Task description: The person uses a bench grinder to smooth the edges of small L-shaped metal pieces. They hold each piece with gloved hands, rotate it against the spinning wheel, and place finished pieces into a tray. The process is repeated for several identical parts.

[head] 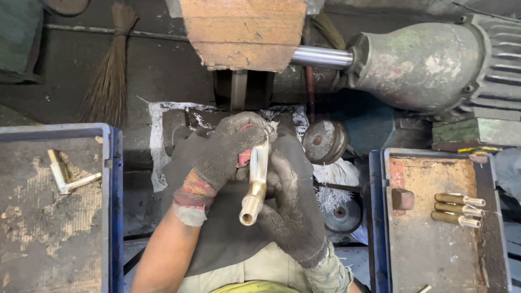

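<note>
Currently both hands, in dark grimy knit gloves, are gripping 1 long brass-coloured metal tube fitting (pixel 255 184). The left hand (pixel 225 149) is closing around its upper end at 12 o'clock, pressing it toward the dark buffing wheel (pixel 242 89) under the wooden guard block (pixel 244 32), seemingly to steady it. The right hand (pixel 293 201) is wrapping the lower body, leaving the open end pointing to 6 o'clock. At 3 o'clock, 3 dull brass tubes (pixel 458 210) are lying in a blue tray (pixel 377 217); at 9 o'clock, 1 shiny bent fitting (pixel 64 173) is resting in another blue tray (pixel 115 206).
</note>
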